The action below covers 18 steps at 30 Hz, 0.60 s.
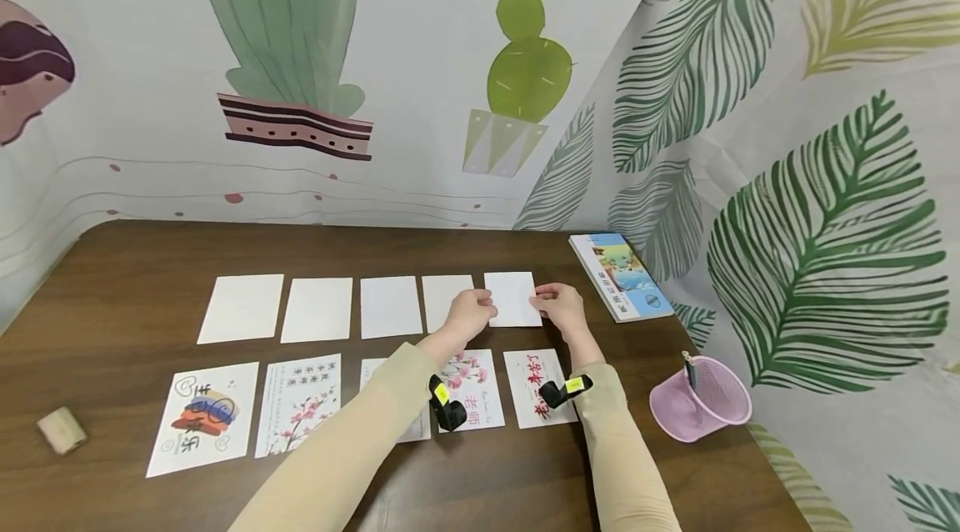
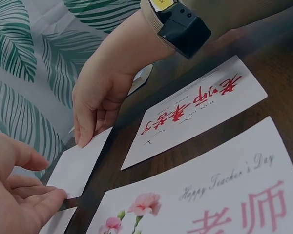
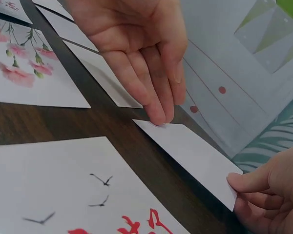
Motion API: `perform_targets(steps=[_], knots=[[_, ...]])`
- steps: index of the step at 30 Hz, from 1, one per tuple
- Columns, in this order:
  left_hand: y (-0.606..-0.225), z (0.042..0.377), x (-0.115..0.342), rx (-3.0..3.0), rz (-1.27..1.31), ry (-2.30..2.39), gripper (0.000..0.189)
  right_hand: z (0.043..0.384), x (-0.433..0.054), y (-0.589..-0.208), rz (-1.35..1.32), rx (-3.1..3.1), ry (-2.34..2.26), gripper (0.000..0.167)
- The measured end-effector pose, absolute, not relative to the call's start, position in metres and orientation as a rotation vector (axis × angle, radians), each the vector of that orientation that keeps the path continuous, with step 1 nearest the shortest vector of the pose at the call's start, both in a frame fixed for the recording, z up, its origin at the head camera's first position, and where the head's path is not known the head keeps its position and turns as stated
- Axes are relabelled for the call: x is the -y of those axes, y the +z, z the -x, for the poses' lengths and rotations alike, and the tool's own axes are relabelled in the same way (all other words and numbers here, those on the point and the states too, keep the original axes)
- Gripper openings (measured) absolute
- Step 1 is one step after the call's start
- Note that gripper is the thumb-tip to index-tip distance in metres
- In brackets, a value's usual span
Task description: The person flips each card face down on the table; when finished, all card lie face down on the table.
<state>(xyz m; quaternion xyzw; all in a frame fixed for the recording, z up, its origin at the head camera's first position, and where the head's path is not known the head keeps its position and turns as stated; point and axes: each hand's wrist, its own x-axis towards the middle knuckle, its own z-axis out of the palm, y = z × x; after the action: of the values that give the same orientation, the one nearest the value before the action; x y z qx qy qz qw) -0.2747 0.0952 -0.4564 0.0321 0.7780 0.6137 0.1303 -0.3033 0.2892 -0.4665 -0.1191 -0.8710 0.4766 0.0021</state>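
A blank white card (image 1: 512,298) lies at the right end of the back row, between my two hands. At its left edge is my left hand (image 1: 470,313), fingertips touching the card (image 3: 185,151), fingers nearly straight and thumb held apart. My right hand (image 1: 562,308) pinches the opposite edge, with the thumb (image 3: 241,181) on top and the other fingers curled at the side. In front of it lies a card with red writing (image 1: 536,388); beside that is a pink flower card (image 2: 200,200) reading "Happy Teacher's Day".
Several other blank cards (image 1: 316,311) continue the back row leftward. Printed cards (image 1: 202,419) form the front row, one partly hidden by my left sleeve. A booklet (image 1: 621,276) and pink mesh pen holder (image 1: 699,399) stand right. A small beige block (image 1: 62,430) sits far left.
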Motion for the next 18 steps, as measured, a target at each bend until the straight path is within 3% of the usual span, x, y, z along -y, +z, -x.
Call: perform_targets(steps=[11, 18], knots=[[-0.454, 0.271, -0.094, -2.280, -0.126, 1.777, 0.046, 0.298, -0.288, -0.462, 0.343, 2.719, 1.460, 0.034], [-0.447, 0.268, -0.079, -2.259, -0.215, 1.765, 0.034, 0.292, -0.273, -0.453, 0.282, 2.665, 1.547, 0.032]])
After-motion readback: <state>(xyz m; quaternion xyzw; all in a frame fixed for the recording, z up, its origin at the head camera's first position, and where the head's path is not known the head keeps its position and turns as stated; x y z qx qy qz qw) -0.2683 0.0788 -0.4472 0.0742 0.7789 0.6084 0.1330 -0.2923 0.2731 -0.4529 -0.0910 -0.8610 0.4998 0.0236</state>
